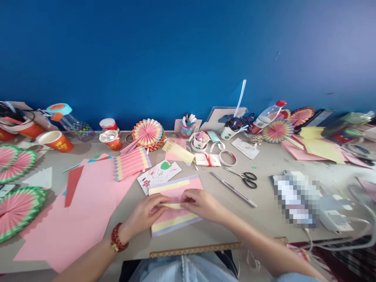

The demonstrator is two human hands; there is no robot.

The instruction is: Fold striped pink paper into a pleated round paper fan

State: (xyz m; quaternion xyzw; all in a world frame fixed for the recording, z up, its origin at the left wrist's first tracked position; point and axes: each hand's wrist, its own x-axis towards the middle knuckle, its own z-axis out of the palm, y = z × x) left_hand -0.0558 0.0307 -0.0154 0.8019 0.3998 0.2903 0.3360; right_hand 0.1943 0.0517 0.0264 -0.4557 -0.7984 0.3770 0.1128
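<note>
A pink sheet of paper (pixel 176 223) with yellow and lavender strips along its edges lies on the table before me. Over its middle, my left hand (pixel 147 213) pinches one end of a narrow yellow paper strip (pixel 172 205). The strip's other end is between the fingers of my right hand (pixel 201 203), whose fingertips partly hide it. Whether the strip touches the sheet, I cannot tell. Just behind the sheet is a white card (pixel 158 174) with red and green drawings. A pleated striped paper (pixel 132 162) rests to the left of that card.
Large pink sheets (pixel 79 223) cover the left side of the table. Right of my work lie a craft knife (pixel 233 190) and black-handled scissors (pixel 248 180). Rolls of tape (pixel 227 158), cups (pixel 57 141), folded paper fans (pixel 148 133) and a bottle (pixel 268 115) line the back.
</note>
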